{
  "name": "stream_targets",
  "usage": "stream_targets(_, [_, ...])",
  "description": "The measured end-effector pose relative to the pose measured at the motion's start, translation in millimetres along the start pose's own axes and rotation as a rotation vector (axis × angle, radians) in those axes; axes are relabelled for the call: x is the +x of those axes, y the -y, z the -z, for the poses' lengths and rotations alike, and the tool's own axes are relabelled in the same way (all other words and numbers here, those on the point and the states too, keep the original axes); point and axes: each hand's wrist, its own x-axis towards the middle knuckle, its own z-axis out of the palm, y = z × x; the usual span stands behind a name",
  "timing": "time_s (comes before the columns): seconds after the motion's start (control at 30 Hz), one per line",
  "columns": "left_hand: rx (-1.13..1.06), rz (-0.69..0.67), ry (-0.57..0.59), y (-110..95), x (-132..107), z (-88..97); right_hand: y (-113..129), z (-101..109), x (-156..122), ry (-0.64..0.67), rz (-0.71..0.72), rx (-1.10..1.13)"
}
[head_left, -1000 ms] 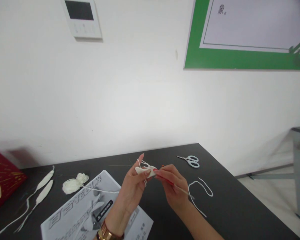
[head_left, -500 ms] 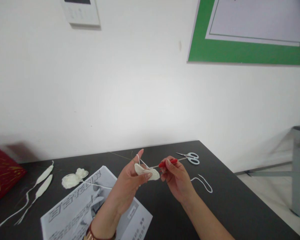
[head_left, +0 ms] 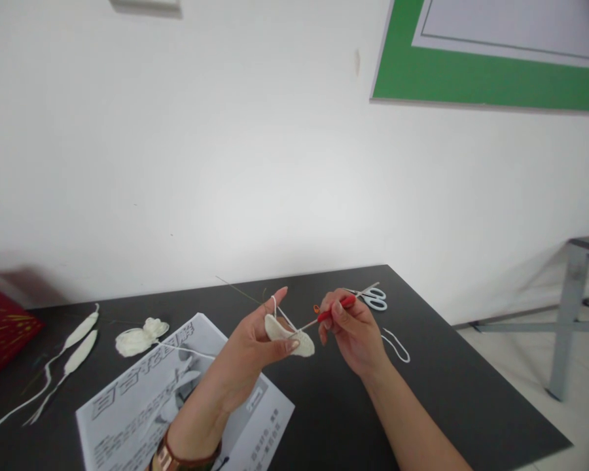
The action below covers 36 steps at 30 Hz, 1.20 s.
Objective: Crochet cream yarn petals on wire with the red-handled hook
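Note:
My left hand (head_left: 255,340) pinches a small white crocheted piece (head_left: 302,344) between thumb and fingers. White yarn (head_left: 285,316) loops over its raised index finger and runs down to the piece. A thin wire sticks out past that hand to the upper left. My right hand (head_left: 351,330) is closed around the red grip of a crochet hook (head_left: 334,310). The hook's metal tip meets the edge of the crocheted piece near my left thumb; the exact stitch is too small to make out.
Under my left forearm lies a printed sheet (head_left: 132,402). Left of it are a small bundle of white yarn (head_left: 135,341) and two white leaf-shaped crocheted pieces (head_left: 80,353) with tails. Scissors (head_left: 375,299) and a yarn scrap (head_left: 397,347) lie at right. A red box (head_left: 2,327) stands far left.
My right hand has shifted slightly right, and the hook now slants more steeply, its back end raised. A small orange loop shows beside that hand. The camera view has tilted down a little.

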Motion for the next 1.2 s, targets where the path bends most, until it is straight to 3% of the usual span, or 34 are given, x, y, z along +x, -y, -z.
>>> stream_targets(0.23, [0.027, 0.013, 0.042, -3, -1, 2.0, 8, 7, 2, 0.020, 0.051, -0.029])
stream_targets(0.5, [0.076, 0.066, 0.088, -6, -1, 2.2, 11, 14, 3, 0.136, 0.129, -0.080])
stream_targets(0.8, [0.138, 0.068, 0.064, 0, 2, 5.0, 18, 18, -2, 0.186, 0.188, -0.262])
stream_targets(0.97, [0.229, 0.053, -0.001, 2, 5, 1.9, 25, 11, -8, 0.218, 0.278, -0.567])
stream_targets(1.2, [0.494, -0.110, -0.233, 11, 15, 3.4, 22, -4, -15, 0.364, 0.551, -0.980])
